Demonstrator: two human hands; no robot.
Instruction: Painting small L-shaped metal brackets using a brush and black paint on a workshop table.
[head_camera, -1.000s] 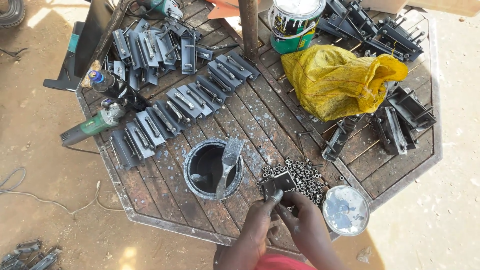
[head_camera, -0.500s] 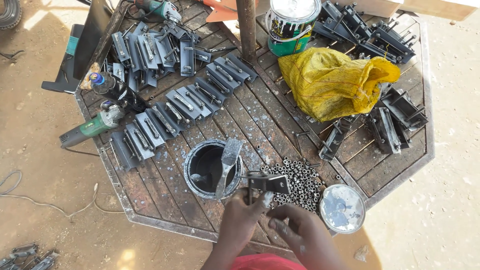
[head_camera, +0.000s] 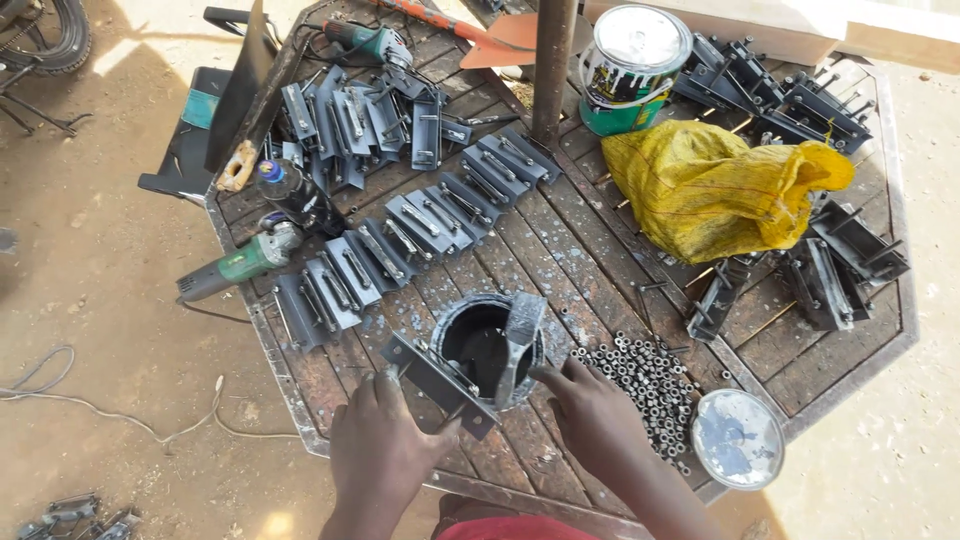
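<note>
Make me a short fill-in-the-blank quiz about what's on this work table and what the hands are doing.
1. The left hand holds a dark metal bracket beside the black ____ of paint.
2. The right hand reaches for the ____ resting across that can.
3. The crumpled sack is ____ in colour.
4. The pile of small metal nuts lies next to a round can ____.

Missing words: can; brush; yellow; lid

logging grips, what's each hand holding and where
Left hand holds a dark metal bracket by its near lower end. Right hand reaches toward the brush handle; a hold cannot be told.
</note>
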